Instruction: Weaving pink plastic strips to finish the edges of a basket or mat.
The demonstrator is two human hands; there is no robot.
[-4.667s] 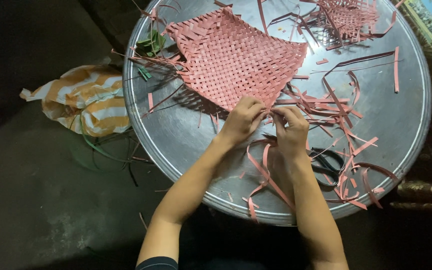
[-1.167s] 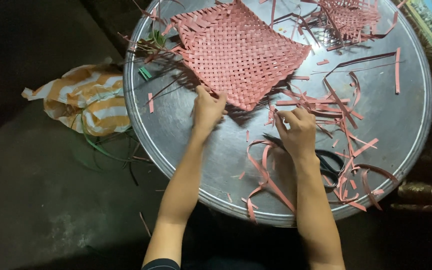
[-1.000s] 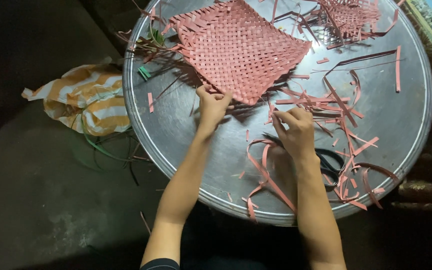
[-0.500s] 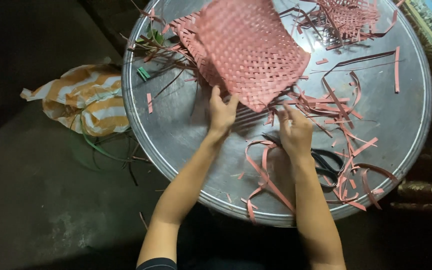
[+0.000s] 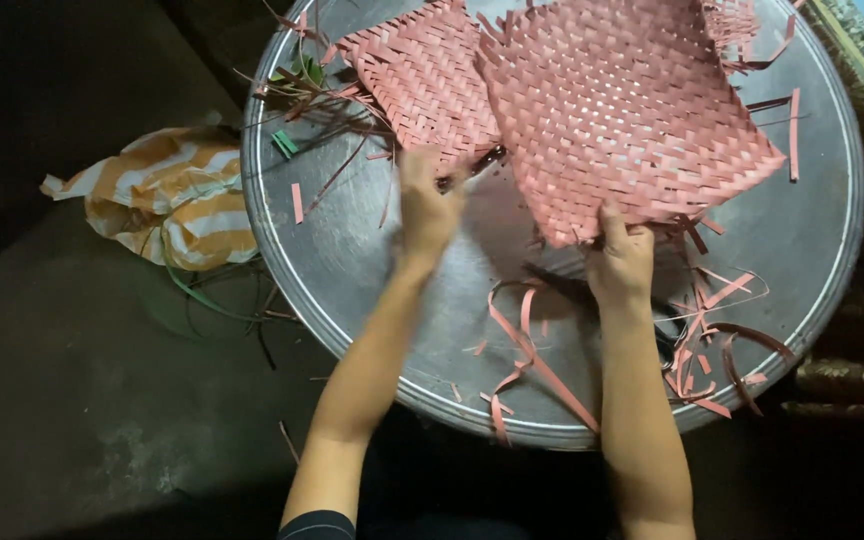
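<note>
Nearest the camera, two bare forearms are extended over the near rim of a round metal tray (image 5: 812, 330), whose dull silver surface is scuffed and reflective. Loose pink strips (image 5: 532, 360) are scattered on it between the arms and in a curled tangle to the right of the right wrist.

Just beyond, the right hand (image 5: 620, 262) is closed on the near corner of a pink woven mat (image 5: 622, 110), the fingers pinched over its frayed lower edge. The mat is lifted and tilted above the tray, spreading up and away from that hand toward the far rim. The left hand (image 5: 427, 200) is blurred; it is closed on the near edge of a second fold or panel of the same pink weave (image 5: 422, 80), which lies further left and partly under the lifted mat. Whether the two panels are joined cannot be told. A dark slender object is seen beside the left fingers, too blurred to name.

Farther left on the tray, small green scraps (image 5: 285, 145) and dark loose strands are gathered near the rim. Off the tray to the left, an orange-and-white striped cloth (image 5: 167, 195) is bunched on a dark floor (image 5: 72, 400), with thin green strips curling beside it.
</note>
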